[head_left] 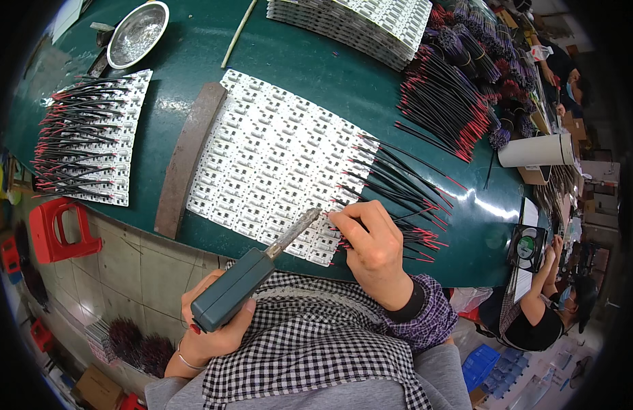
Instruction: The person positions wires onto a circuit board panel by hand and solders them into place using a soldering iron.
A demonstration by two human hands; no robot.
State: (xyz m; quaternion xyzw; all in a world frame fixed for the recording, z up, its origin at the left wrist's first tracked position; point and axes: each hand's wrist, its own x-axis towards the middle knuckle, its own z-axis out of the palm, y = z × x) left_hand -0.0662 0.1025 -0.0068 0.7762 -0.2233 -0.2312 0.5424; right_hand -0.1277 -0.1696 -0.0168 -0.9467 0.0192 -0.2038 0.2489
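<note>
My left hand is closed round a dark green soldering gun. Its tip points up and to the right, at the right part of a white panel of small circuit boards. Beside that tip my right hand is closed, thumb and forefinger pinched at the panel's surface. A thin wire seems to be between them, but the fingers hide most of it. Black wires with red ends run from the panel's right edge out over the green table. A brown bar lies along the panel's left edge.
Another wired panel lies at left, below a metal bowl. A panel stack stands at the back. Loose wires and bundles lie right, near a white cylinder. Red stool left; masked co-workers right.
</note>
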